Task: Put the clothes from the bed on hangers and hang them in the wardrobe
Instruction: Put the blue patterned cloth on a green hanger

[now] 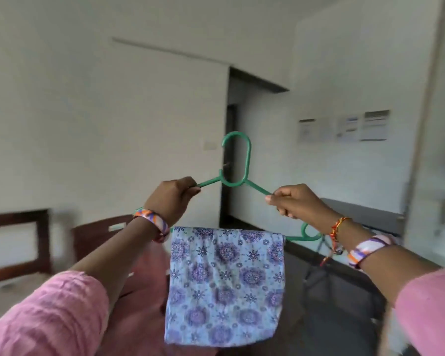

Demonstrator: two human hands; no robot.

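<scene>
A green plastic hanger (247,160) is held up in front of me, hook upward. My left hand (171,199) grips its left shoulder arm and my right hand (293,201) grips its right shoulder arm. A folded light-blue cloth with a purple flower print (225,286) hangs over the hanger's lower bar, between my wrists. The bar's right end (306,235) shows beside my right wrist; its left end is hidden behind my left wrist. The wardrobe is not clearly in view.
A pink-covered bed (144,299) lies below my arms, with a dark wooden headboard (95,237) behind it. A dark doorway (231,140) stands straight ahead. Papers (345,128) are stuck on the right wall above a grey surface (365,214). A pale tall edge (427,150) rises at far right.
</scene>
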